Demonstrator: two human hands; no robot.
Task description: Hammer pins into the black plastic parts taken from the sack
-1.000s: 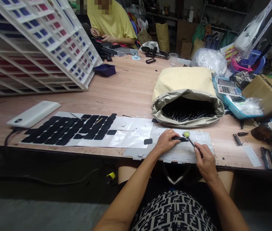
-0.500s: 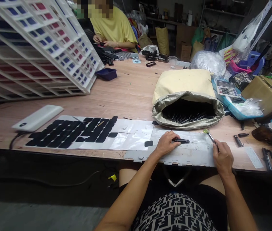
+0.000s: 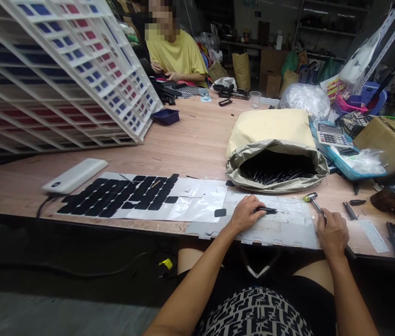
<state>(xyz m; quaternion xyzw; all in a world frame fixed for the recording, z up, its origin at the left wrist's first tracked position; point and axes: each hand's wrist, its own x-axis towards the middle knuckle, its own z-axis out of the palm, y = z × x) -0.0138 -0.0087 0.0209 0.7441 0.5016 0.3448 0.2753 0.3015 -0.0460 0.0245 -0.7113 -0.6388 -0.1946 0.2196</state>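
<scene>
My left hand [image 3: 248,213] is closed around a slim black pen-like piece [image 3: 269,210], holding it low over a grey board [image 3: 281,235] at the table's front edge. In my right hand [image 3: 333,233] is a small hammer [image 3: 312,198] with a metal neck, a yellow-green face and a dark handle. Its head is at the board's right end, apart from the black piece. Behind both hands an open cream sack [image 3: 270,126] lies on its side, with many slim black pieces [image 3: 281,175] inside.
Black rounded patches [image 3: 95,196] lie on white sheets to the left, near a white power bank-like box [image 3: 74,176]. A white plastic rack [image 3: 113,84] leans at the left. A calculator [image 3: 332,135], a brown jar [image 3: 388,200] and a cardboard box [image 3: 389,144] stand right. A person in yellow [image 3: 183,58] sits opposite.
My right hand has swung the hammer to the right, away from the black piece, and its head has turned. My left hand keeps its hold. The whole view has shifted slightly.
</scene>
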